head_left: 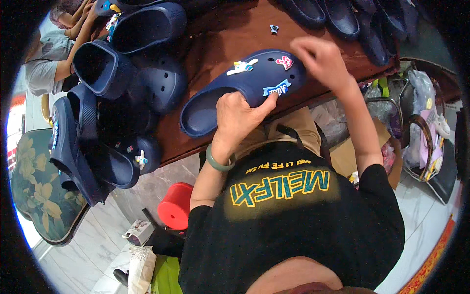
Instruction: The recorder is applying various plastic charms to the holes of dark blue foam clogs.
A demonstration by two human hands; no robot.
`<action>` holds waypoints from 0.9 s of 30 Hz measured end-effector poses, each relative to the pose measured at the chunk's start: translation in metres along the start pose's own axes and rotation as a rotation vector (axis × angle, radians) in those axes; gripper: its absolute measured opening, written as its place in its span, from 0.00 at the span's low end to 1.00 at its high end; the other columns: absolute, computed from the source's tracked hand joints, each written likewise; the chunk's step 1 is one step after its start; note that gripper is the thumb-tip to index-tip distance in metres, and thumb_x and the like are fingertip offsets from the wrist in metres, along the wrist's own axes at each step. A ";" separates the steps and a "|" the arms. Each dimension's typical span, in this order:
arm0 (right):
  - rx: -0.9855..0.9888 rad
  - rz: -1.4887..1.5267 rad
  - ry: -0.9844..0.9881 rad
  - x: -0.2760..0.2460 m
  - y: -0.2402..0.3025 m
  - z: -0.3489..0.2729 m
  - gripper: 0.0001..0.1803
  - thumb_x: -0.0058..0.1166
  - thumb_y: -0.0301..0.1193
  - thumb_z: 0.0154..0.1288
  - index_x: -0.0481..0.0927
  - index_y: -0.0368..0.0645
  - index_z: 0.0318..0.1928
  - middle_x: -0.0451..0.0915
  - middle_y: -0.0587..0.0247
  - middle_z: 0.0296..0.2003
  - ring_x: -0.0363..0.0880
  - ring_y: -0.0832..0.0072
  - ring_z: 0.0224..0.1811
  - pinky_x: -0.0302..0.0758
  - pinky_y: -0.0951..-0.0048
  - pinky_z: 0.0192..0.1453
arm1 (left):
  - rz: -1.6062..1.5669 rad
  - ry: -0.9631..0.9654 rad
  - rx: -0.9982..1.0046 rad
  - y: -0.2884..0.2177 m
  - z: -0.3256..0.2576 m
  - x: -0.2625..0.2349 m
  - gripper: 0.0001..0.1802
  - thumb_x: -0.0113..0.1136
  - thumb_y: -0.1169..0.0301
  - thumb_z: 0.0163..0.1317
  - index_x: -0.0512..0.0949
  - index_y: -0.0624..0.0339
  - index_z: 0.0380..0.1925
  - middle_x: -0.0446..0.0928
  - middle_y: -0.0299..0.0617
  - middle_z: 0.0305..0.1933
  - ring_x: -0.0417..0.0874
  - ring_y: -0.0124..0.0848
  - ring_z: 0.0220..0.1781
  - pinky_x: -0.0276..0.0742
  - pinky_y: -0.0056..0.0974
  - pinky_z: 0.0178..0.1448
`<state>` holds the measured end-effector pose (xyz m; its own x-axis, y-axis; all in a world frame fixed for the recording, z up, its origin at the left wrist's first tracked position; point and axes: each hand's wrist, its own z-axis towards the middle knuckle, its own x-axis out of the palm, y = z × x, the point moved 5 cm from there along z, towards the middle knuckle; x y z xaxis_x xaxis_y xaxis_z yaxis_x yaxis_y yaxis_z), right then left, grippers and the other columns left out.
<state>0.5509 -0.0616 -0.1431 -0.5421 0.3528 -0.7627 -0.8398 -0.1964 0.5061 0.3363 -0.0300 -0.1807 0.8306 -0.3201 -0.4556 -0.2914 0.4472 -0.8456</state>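
Observation:
A navy blue clog [267, 71] lies on the brown-covered table in front of me, its toe to the right. It carries a white figure charm [242, 66], a pink charm [284, 62] and a blue banner-shaped charm [277, 88]. My left hand [240, 115] grips the clog's near side, fingers inside the foot opening and thumb beside the banner charm. At the toe is my right hand [320, 61], blurred by motion; whether its fingers hold anything cannot be made out. A small blue-and-white charm [274, 29] rests on the table beyond the clog.
Piled navy clogs [164, 83] crowd the table's left side, and more navy clogs [341, 19] line its far right. A red stool [175, 206] stands on the floor at lower left. Basket-like holders with plastic bags [421, 98] are at right. Another person [49, 63] is at far left.

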 end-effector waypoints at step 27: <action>-0.586 -0.420 0.313 0.023 0.076 -0.046 0.19 0.53 0.31 0.52 0.81 0.35 0.44 0.75 0.65 0.42 0.74 0.70 0.49 0.71 0.68 0.49 | -0.231 0.325 -0.236 0.017 0.000 0.004 0.17 0.70 0.64 0.50 0.82 0.68 0.33 0.83 0.54 0.30 0.86 0.43 0.33 0.79 0.40 0.39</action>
<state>0.4731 -0.1108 -0.1409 -0.0856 0.2471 -0.9652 -0.8071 -0.5853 -0.0782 0.3343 -0.0238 -0.1971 0.7059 -0.6507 -0.2799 -0.2478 0.1433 -0.9582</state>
